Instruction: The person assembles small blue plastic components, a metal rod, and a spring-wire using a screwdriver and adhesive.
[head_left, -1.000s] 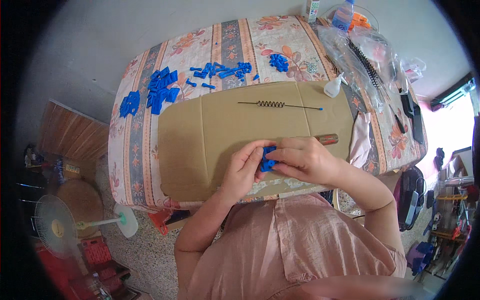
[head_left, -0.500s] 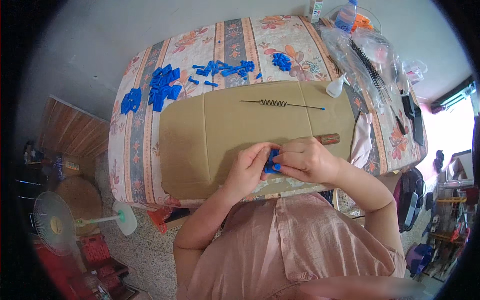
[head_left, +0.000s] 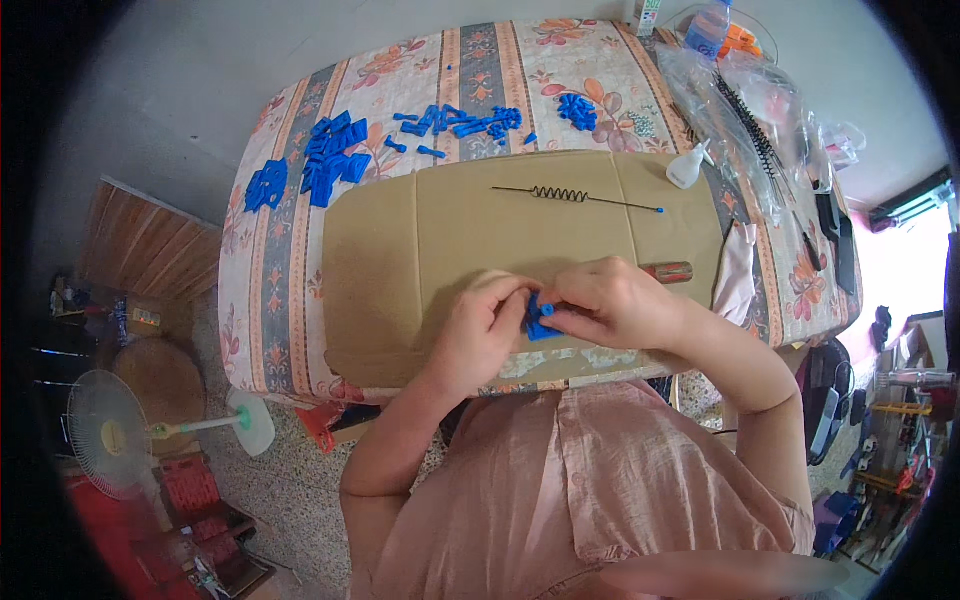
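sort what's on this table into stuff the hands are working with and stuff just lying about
In use:
left hand
right hand
blue part held between both hands
cardboard sheet under them

Lying about:
loose blue parts
spring on a wire
white squeeze bottle
plastic bags

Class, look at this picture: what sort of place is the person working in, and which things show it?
Probably a home workspace used for small assembly. A table with a flowered cloth bears a cardboard sheet and heaps of small blue plastic parts, and a standing fan lies on the speckled floor beside it.
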